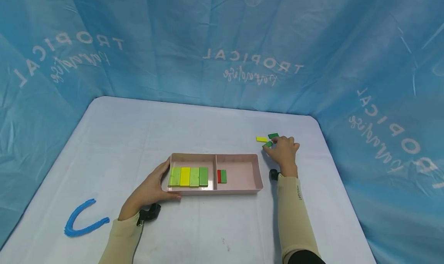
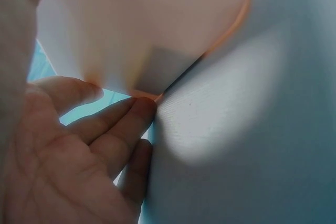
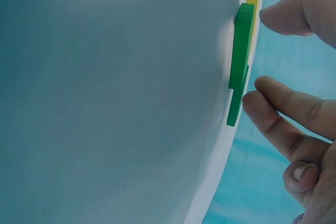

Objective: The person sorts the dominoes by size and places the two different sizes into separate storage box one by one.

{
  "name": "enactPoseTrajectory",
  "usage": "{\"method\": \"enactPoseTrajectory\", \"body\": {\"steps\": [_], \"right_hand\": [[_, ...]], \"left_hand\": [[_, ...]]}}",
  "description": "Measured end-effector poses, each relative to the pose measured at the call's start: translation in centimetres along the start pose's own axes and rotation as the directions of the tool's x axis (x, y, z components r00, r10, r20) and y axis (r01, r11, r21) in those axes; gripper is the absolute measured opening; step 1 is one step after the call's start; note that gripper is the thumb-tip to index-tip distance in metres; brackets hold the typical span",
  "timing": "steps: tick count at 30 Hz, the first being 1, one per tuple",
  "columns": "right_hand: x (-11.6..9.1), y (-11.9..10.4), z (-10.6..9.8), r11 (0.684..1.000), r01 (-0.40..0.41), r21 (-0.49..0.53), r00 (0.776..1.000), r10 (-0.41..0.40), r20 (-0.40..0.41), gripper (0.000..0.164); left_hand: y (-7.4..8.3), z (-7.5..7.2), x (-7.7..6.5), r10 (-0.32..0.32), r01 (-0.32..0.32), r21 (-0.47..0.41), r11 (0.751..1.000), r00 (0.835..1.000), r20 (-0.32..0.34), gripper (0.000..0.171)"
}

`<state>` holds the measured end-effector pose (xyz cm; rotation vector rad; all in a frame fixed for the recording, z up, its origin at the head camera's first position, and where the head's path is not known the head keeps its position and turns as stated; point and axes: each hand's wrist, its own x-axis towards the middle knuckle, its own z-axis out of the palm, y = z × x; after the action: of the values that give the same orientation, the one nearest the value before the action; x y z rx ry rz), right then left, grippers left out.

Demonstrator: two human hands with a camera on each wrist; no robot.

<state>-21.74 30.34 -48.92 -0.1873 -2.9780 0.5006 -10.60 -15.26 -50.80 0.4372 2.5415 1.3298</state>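
Observation:
A pale pink two-compartment box [image 1: 243, 175] sits mid-table in the head view. My left hand [image 1: 147, 190] grips its left end, thumb along the front wall and fingers at the back left corner. Green and yellow blocks stand side by side in the left compartment, among them a yellow block [image 1: 185, 177]. The right compartment holds a red block [image 1: 219, 176] against a green one [image 1: 223, 176]. Over a green block [image 3: 241, 48] farther back, my right hand [image 1: 285, 153] reaches with thumb and fingers spread apart, nothing pinched between them.
Beside that green block lie a yellow block [image 1: 261, 139] and another green block [image 1: 273, 135], close to the right hand. A curved blue ribbed tube [image 1: 71, 223] rests at the table's left. Blue printed curtains [image 1: 180, 32] surround the white table [image 1: 166, 117].

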Motion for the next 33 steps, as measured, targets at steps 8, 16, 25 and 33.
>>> {"method": "enactPoseTrajectory", "body": {"steps": [8, 16, 25, 33], "right_hand": [[0.1, 0.0, -0.2, 0.999, -0.046, -0.01, 0.995, 0.047, 0.093, 0.055], [0.2, -0.2, -0.2, 0.999, -0.04, 0.019, 0.996, 0.038, 0.08, 0.053], [-1.5, -0.5, -1.0, 0.991, 0.119, 0.066, 0.991, -0.114, -0.076, 0.046], [-4.5, -1.6, -2.1, 0.95, 0.306, 0.067, 0.931, -0.284, -0.232, 0.043]], "left_hand": [[0.0, 0.1, -0.1, 0.014, -0.014, -0.008, 1.0, 1.0, 0.004, 0.135], [0.0, -0.1, 0.0, 0.005, -0.005, -0.003, 1.0, 1.0, 0.003, 0.136], [0.0, 0.0, 0.0, -0.009, 0.009, -0.005, 1.0, 1.0, 0.003, 0.135], [0.0, 0.0, 0.0, -0.018, 0.018, -0.002, 1.0, 1.0, 0.004, 0.134]]}}
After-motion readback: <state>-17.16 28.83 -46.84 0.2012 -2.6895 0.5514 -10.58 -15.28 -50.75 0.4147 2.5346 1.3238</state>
